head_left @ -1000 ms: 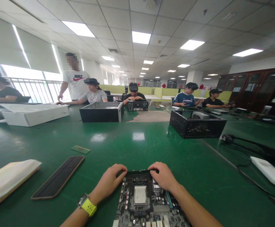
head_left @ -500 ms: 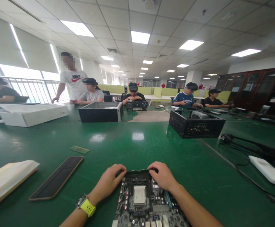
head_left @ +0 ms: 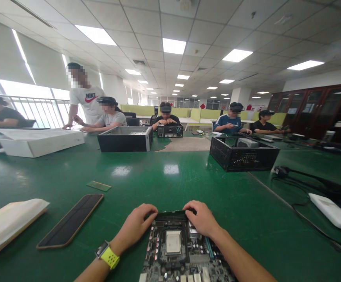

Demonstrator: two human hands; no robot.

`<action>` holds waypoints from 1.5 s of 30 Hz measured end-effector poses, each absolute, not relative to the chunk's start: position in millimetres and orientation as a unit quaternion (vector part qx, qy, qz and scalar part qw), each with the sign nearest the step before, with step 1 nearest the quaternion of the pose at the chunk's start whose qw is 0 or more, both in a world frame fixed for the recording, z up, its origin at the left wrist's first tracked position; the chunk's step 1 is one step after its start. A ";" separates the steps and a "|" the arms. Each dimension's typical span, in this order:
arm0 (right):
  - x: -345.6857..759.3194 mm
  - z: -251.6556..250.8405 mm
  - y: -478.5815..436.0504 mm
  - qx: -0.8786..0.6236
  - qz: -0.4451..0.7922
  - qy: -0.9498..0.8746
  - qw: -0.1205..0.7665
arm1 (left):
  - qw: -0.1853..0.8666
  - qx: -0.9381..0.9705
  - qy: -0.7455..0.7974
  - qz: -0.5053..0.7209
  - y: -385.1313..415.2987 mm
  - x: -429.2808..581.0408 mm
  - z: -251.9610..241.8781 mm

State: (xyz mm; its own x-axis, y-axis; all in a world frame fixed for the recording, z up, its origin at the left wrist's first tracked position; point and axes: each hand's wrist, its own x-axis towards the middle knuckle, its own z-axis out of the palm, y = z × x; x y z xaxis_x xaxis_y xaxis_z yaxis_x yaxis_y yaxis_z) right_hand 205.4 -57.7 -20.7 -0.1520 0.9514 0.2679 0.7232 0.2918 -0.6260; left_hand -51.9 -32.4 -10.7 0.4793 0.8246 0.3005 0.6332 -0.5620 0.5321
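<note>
A motherboard [head_left: 193, 250] lies on the green table in front of me, its lower part cut off by the frame. A square silvery processor [head_left: 173, 242] sits in the socket near its middle. Along the far edge runs a dark strip of memory slots [head_left: 170, 217]; whether a stick stands in them I cannot tell. My left hand [head_left: 138, 223], with a yellow-strapped watch at the wrist, has its thumb and fingers closed at the strip's left end. At the right end, my right hand [head_left: 201, 219] grips with curled fingers. Both fingertips are partly hidden.
Left of the board lie a phone [head_left: 71, 221], a green memory stick [head_left: 99, 185] and a paper-wrapped pack [head_left: 10, 225]. Computer cases [head_left: 243, 156] stand farther back. Cables and a white device [head_left: 333, 213] are at right. Several people sit around the table; one stands.
My hands and the motherboard stay almost in place. The standing person at back left has leaned left, and the seated person beside them has shifted slightly.
</note>
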 end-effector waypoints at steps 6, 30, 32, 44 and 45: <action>204.3 -21.9 -58.2 -0.567 0.181 -0.738 0.318 | 0.174 0.840 0.437 0.270 -33.2 -51.8 -10.3; 92.4 -29.1 -145.8 -0.541 0.105 -0.824 0.134 | 0.091 0.775 0.520 0.349 -20.2 -75.6 -10.8; 121.0 -20.7 -138.6 -0.552 0.093 -0.816 0.144 | 0.092 0.775 0.520 0.347 -20.0 -75.9 -11.2; 349.8 -42.2 -34.2 -0.815 -0.076 -0.567 0.096 | 0.098 0.787 0.513 0.328 -20.4 -76.6 -12.4; 363.7 -46.6 -31.4 -0.832 -0.083 -0.540 0.097 | 0.096 0.789 0.511 0.327 -20.0 -76.7 -12.7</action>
State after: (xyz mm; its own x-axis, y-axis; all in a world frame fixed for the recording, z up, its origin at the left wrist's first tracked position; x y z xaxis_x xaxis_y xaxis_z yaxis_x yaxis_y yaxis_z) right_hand 363.7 -31.4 -46.6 0.4040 0.8818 0.2434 0.9141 -0.3989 -0.0722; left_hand -76.7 -20.0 -12.7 0.2636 0.8698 0.4170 0.7439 -0.4585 0.4861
